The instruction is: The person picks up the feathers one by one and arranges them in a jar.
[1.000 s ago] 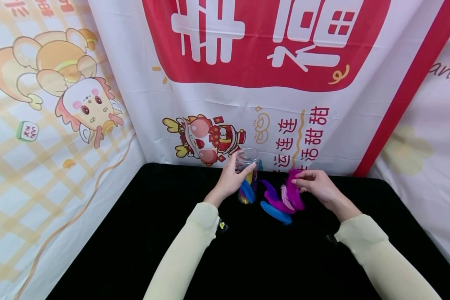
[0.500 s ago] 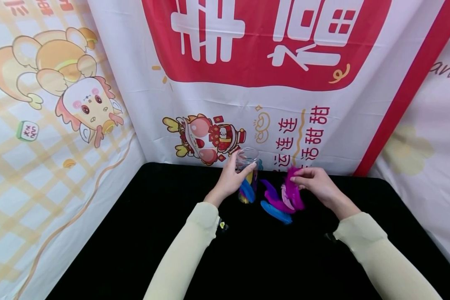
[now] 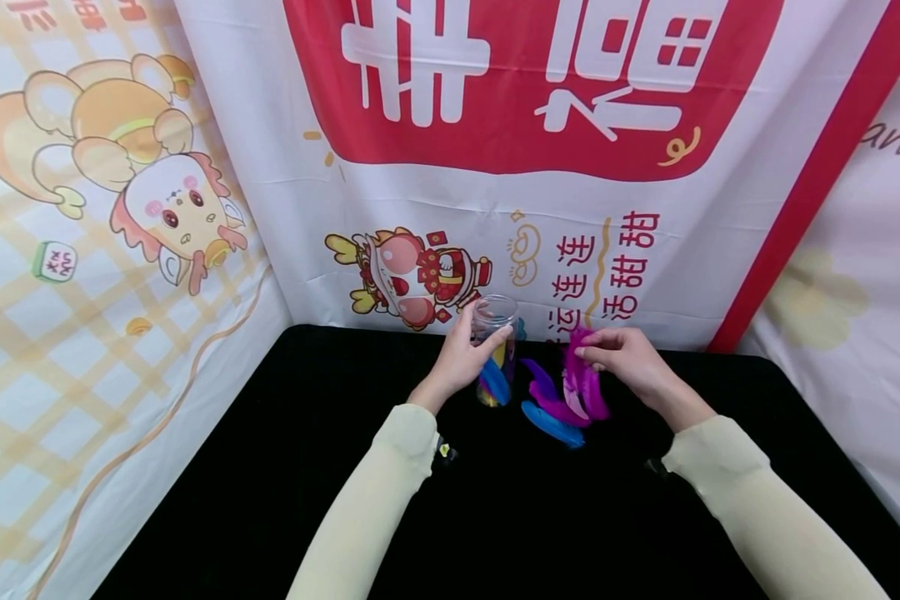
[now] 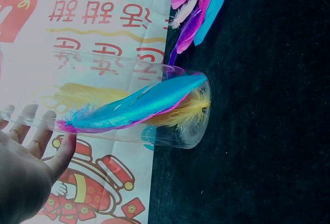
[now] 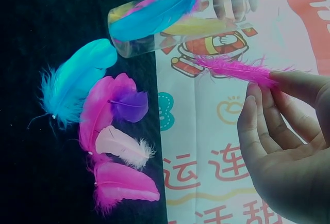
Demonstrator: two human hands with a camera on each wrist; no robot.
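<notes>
My left hand (image 3: 461, 352) grips a clear jar (image 3: 497, 310) near its upper part, the thumb on the near side. Inside the jar lie a blue feather (image 4: 134, 100), a yellow feather (image 4: 93, 94) and some pink-purple. Between thumb and fingertips my right hand (image 3: 630, 367) pinches a magenta feather (image 5: 237, 70), raised to the right of the jar. Below it on the black cloth spread several loose feathers: a blue feather (image 5: 82, 74), a pink feather (image 5: 98, 110), a purple feather (image 5: 131, 105), a pale pink feather (image 5: 121, 145) and another magenta feather (image 5: 126, 182).
A black cloth (image 3: 495, 517) covers the table. Right behind the jar and feathers hangs a white and red printed cloth (image 3: 435, 196). Another printed cloth (image 3: 105, 358) hangs along the left side, and a pale one (image 3: 855, 350) on the right.
My right hand has risen slightly and shifted a little left towards the jar, lifting the magenta feather off the other feathers. The left hand and the jar have stayed in place.
</notes>
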